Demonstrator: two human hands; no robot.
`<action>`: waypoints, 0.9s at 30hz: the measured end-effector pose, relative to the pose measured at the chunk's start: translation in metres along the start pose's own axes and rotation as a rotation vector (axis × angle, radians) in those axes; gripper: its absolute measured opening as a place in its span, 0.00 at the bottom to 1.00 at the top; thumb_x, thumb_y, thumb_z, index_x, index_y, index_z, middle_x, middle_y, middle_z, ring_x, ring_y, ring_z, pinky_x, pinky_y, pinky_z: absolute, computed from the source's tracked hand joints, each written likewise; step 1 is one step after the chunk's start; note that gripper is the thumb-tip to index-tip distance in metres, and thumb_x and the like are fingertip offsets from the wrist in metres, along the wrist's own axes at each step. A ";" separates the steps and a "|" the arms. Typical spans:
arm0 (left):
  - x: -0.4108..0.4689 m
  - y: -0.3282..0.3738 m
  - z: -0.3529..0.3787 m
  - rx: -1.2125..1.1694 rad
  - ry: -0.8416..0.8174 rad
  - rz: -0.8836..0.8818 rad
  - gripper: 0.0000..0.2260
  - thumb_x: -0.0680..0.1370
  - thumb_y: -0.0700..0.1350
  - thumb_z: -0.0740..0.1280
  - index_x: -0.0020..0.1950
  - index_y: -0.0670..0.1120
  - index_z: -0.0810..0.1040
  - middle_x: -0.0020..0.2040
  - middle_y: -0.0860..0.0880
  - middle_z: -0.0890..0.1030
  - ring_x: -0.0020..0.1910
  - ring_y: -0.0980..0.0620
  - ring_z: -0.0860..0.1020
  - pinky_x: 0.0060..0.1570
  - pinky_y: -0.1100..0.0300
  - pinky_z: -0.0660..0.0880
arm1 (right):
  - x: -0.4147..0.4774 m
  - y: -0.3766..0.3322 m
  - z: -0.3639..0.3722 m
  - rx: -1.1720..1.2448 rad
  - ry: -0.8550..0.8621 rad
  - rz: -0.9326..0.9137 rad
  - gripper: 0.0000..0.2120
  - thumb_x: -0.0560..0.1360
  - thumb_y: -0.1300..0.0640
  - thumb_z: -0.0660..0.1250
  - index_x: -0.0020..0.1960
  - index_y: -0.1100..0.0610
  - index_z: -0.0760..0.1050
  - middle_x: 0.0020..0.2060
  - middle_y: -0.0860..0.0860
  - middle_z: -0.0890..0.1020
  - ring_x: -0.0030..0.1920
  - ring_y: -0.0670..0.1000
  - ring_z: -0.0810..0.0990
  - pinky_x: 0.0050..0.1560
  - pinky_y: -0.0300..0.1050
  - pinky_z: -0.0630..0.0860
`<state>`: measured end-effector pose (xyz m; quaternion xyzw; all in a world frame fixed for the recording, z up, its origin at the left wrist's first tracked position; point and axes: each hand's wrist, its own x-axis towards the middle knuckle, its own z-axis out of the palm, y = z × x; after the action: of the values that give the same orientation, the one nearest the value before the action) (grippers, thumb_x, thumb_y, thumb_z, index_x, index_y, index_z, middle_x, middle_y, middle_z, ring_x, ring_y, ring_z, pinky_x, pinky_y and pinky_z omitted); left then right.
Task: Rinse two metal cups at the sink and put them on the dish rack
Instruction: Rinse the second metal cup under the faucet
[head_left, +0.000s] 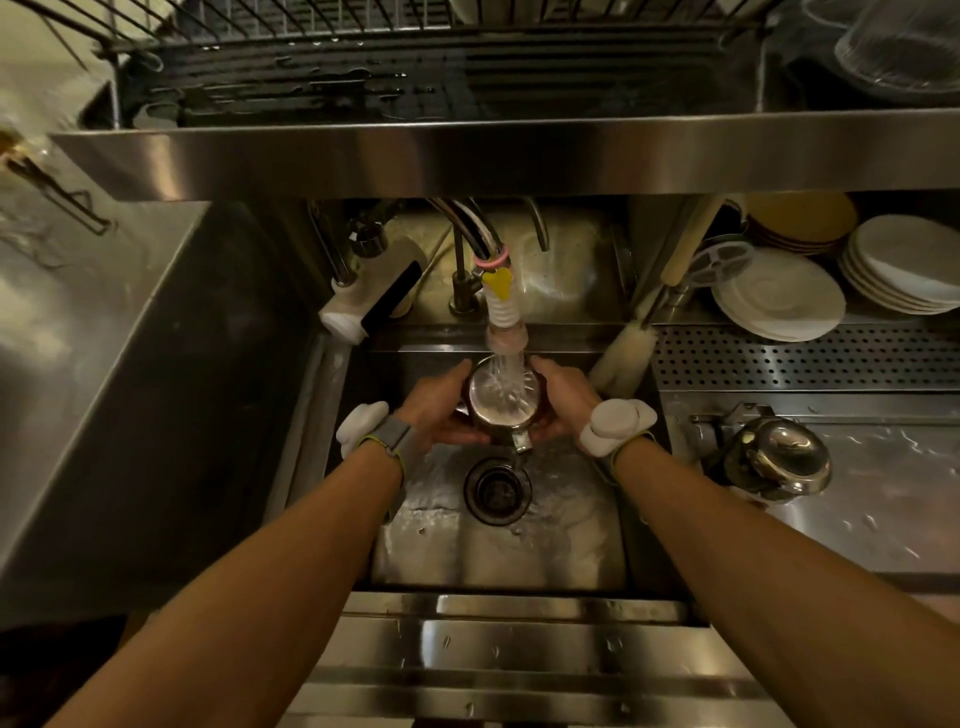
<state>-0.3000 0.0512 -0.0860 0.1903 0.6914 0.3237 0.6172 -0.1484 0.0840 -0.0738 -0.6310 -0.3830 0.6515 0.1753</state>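
A metal cup with a small handle toward me is held upright over the sink, under the tap nozzle. Water streams into the cup and foams inside. My left hand grips its left side and my right hand its right side. A second metal cup lies on its side on the wet counter to the right of the sink. The wire dish rack sits on the shelf above the sink.
A drain lies below the cup. Stacked white plates and saucers stand at the back right on a perforated tray. A bottle brush leans at the sink's right back corner. A steel shelf edge overhangs the tap.
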 end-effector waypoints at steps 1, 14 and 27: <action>0.000 -0.001 -0.002 0.008 0.001 -0.001 0.18 0.79 0.57 0.61 0.55 0.43 0.76 0.45 0.43 0.80 0.31 0.44 0.83 0.34 0.51 0.82 | 0.000 0.002 0.001 -0.008 -0.015 0.003 0.17 0.80 0.46 0.58 0.41 0.55 0.75 0.41 0.59 0.80 0.41 0.65 0.81 0.49 0.65 0.79; -0.007 0.001 0.010 -0.045 0.020 -0.030 0.21 0.80 0.56 0.59 0.60 0.39 0.74 0.51 0.41 0.79 0.35 0.40 0.80 0.26 0.52 0.80 | 0.001 0.018 -0.005 -0.361 -0.084 -0.253 0.49 0.58 0.50 0.82 0.71 0.54 0.59 0.59 0.50 0.75 0.56 0.51 0.78 0.48 0.42 0.78; -0.015 0.020 -0.018 0.322 0.301 0.156 0.19 0.78 0.58 0.60 0.52 0.42 0.78 0.49 0.42 0.82 0.46 0.40 0.82 0.43 0.53 0.78 | 0.009 0.010 0.006 -0.760 0.104 -0.502 0.47 0.47 0.33 0.76 0.62 0.45 0.68 0.52 0.42 0.78 0.49 0.45 0.79 0.52 0.47 0.79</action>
<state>-0.3179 0.0518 -0.0609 0.2890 0.8016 0.2806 0.4419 -0.1525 0.0819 -0.0875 -0.5700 -0.7265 0.3697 0.1028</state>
